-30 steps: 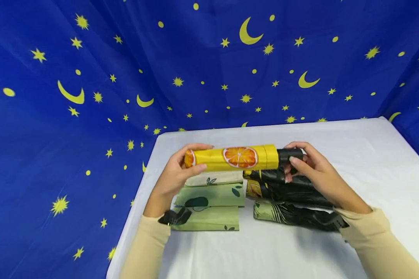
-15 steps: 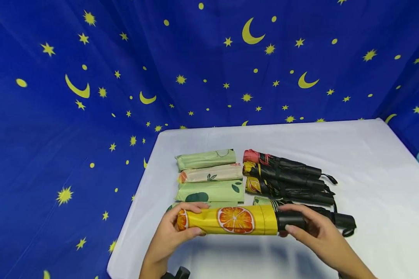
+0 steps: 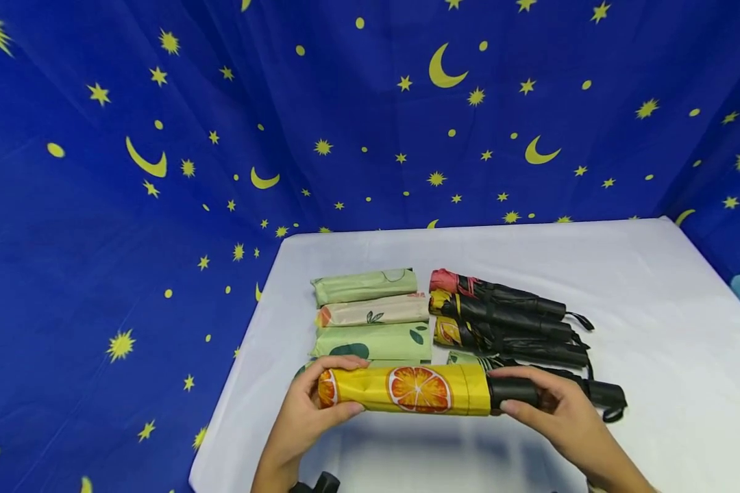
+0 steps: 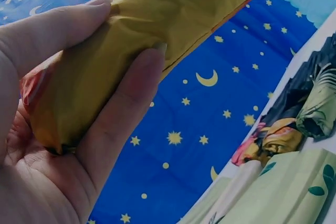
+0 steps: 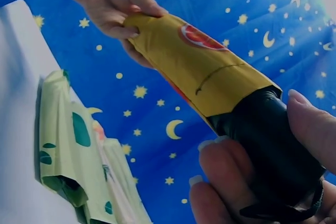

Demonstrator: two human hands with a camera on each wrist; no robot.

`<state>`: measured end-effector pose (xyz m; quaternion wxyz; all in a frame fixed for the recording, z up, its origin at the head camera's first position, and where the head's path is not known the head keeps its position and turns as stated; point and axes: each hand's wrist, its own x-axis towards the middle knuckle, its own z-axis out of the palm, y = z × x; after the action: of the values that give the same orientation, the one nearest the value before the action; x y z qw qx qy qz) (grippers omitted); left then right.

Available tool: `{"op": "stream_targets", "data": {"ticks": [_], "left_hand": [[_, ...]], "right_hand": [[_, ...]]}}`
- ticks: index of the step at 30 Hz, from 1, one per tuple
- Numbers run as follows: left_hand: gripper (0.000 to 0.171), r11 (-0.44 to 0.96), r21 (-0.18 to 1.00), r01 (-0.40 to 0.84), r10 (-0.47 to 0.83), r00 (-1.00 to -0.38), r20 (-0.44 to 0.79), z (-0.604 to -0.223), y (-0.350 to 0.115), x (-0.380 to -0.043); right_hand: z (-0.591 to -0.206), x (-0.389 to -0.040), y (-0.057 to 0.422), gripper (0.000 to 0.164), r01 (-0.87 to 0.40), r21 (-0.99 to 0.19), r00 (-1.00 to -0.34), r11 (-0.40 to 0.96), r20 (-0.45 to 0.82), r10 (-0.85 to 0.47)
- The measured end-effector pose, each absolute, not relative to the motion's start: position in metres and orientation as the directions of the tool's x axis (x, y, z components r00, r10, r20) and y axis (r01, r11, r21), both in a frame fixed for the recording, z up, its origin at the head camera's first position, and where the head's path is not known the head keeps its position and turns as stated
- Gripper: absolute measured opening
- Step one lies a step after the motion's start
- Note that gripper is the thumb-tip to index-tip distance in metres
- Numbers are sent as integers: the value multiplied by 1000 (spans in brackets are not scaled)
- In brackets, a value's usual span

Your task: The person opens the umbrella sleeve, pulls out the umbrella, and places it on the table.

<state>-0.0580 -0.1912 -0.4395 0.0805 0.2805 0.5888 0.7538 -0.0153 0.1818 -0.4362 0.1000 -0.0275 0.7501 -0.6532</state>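
Note:
Both hands hold a folded umbrella level in the air over the front of the table. Its yellow sleeve, printed with orange slices, covers it up to the black handle. In the head view my left hand grips the sleeve's left end, thumb in front. The left wrist view shows the fingers wrapped round the yellow fabric. My right hand pinches the black handle between thumb and fingers. A dark wrist strap loops from the handle's end in the right wrist view.
Several green and cream sleeves lie in a column on the white table, left of centre. Beside them on the right lie several folded black umbrellas with coloured tips. A blue curtain with moons and stars hangs behind.
Both hands have brought the sleeved umbrella down toward the front of the table, uncovering the back sleeves and umbrellas. Over the last half second it stays nearly still. Both grips persist.

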Motion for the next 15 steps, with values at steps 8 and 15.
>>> {"op": "stream_targets", "data": {"ticks": [8, 15], "left_hand": [[45, -307, 932, 192, 452, -833, 321, -443, -192, -62], [52, -275, 947, 166, 429, -860, 276, -444, -191, -66]], "right_hand": [[-442, -19, 182, 42, 73, -981, -986, 177, -98, -136], [-443, -22, 188, 40, -86, -974, -987, 207, 55, -149]]}}
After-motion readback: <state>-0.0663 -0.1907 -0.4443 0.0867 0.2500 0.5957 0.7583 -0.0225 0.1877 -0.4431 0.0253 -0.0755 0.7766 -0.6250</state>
